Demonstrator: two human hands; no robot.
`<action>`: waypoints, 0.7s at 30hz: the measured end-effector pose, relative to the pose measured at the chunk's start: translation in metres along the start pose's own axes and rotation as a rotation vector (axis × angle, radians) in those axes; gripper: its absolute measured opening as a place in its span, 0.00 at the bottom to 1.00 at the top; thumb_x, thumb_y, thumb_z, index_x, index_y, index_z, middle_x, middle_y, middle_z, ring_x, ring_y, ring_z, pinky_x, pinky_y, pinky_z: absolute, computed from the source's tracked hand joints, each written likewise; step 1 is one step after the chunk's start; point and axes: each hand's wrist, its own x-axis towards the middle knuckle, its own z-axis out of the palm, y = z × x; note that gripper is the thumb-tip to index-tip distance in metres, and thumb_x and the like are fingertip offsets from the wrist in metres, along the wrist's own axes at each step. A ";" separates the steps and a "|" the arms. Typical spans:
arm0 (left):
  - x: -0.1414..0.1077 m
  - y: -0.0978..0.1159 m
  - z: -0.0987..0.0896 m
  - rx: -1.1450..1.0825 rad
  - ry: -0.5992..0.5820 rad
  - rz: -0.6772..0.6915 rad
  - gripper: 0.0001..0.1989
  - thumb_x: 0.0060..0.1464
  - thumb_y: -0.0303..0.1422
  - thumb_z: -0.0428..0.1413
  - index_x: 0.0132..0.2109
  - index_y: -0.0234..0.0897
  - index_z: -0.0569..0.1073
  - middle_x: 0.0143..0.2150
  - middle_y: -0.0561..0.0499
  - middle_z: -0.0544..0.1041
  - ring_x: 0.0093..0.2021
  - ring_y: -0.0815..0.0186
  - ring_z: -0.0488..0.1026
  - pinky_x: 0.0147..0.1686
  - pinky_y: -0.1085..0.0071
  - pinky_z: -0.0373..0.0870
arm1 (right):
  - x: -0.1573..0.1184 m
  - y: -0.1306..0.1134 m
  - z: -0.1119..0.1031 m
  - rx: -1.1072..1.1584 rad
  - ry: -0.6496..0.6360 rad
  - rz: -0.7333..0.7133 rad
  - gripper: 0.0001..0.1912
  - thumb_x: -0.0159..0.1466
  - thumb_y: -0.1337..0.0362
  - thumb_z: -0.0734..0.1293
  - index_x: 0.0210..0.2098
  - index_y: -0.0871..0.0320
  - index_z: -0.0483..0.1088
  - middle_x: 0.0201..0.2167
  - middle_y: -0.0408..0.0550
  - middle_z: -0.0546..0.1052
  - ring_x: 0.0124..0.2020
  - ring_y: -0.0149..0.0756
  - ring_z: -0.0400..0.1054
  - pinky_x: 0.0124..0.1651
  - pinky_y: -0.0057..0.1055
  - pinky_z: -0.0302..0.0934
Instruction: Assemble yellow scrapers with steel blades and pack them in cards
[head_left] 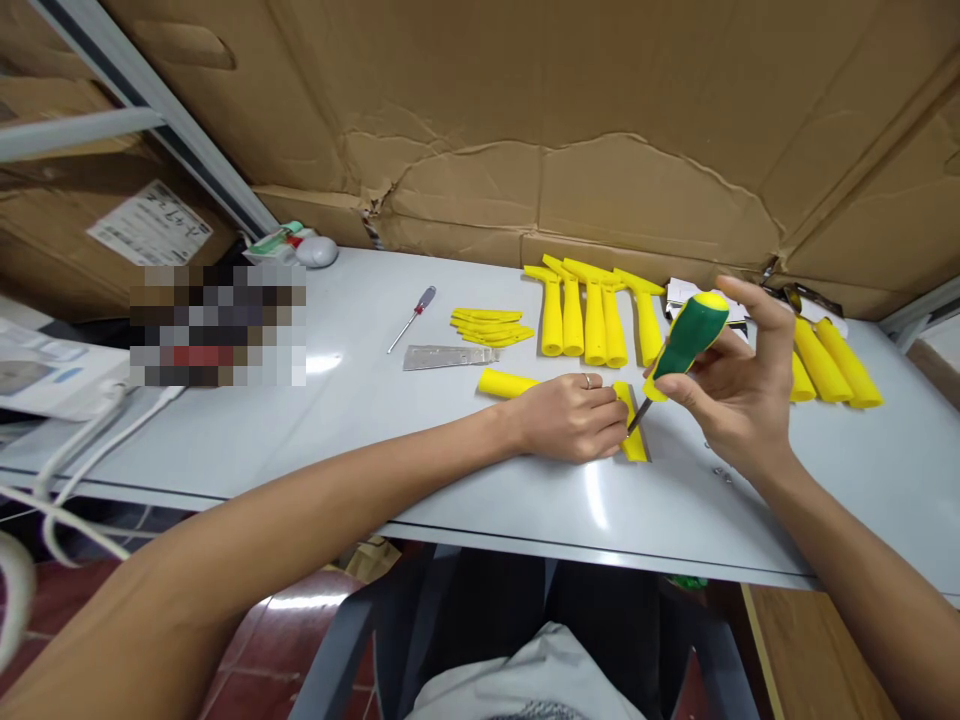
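My left hand (571, 418) is closed around a yellow T-shaped scraper (507, 384) lying on the table. Its handle sticks out to the left of my fingers, and the crosspiece with a thin metal edge shows on the right. In my right hand (754, 390) is a screwdriver (691, 345) with a green and yellow handle, gripped between thumb and fingers. It slants down to the left, and its tip meets the crosspiece beside my left fingertips. A screw under the tip is not visible. Several small screws (721, 474) lie below my right hand.
Behind my hands lie several yellow T-shaped pieces (595, 320), thin yellow strips (491, 325), metal blades (450, 357) and a second screwdriver (412, 318). More yellow handles (847, 365) lie at the right. Cardboard (540, 190) walls the table's back; white cables (112, 430) hang at left.
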 end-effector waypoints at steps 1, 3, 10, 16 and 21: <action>0.000 0.000 0.001 0.001 0.007 -0.004 0.13 0.67 0.31 0.57 0.31 0.38 0.74 0.31 0.53 0.79 0.29 0.69 0.73 0.30 0.67 0.66 | -0.001 -0.001 0.001 -0.050 0.028 -0.030 0.47 0.52 0.57 0.86 0.66 0.36 0.67 0.46 0.42 0.77 0.35 0.35 0.72 0.34 0.33 0.77; -0.001 0.000 0.002 -0.006 0.022 -0.012 0.14 0.68 0.31 0.57 0.31 0.38 0.74 0.30 0.54 0.78 0.28 0.69 0.72 0.30 0.67 0.67 | -0.002 -0.002 0.004 -0.128 0.092 -0.097 0.47 0.50 0.57 0.87 0.64 0.36 0.68 0.49 0.44 0.74 0.34 0.33 0.69 0.28 0.30 0.72; 0.000 -0.001 -0.001 0.023 -0.025 0.010 0.14 0.68 0.32 0.57 0.30 0.38 0.73 0.31 0.54 0.79 0.27 0.70 0.71 0.29 0.67 0.67 | -0.006 -0.001 0.003 -0.184 0.077 -0.176 0.44 0.58 0.59 0.82 0.69 0.37 0.64 0.44 0.44 0.72 0.32 0.34 0.67 0.27 0.31 0.66; 0.003 -0.001 -0.002 0.017 0.003 0.003 0.15 0.67 0.31 0.57 0.29 0.39 0.72 0.30 0.54 0.79 0.27 0.69 0.72 0.28 0.67 0.66 | -0.010 -0.002 -0.002 -0.192 -0.014 -0.060 0.40 0.66 0.63 0.74 0.73 0.37 0.58 0.49 0.46 0.76 0.35 0.37 0.74 0.35 0.38 0.72; 0.005 -0.001 -0.001 0.003 0.031 0.003 0.14 0.65 0.30 0.58 0.28 0.38 0.72 0.28 0.55 0.78 0.26 0.68 0.71 0.28 0.67 0.65 | -0.010 -0.003 -0.001 -0.178 0.067 -0.046 0.41 0.62 0.64 0.78 0.71 0.37 0.63 0.58 0.48 0.74 0.34 0.35 0.74 0.36 0.40 0.74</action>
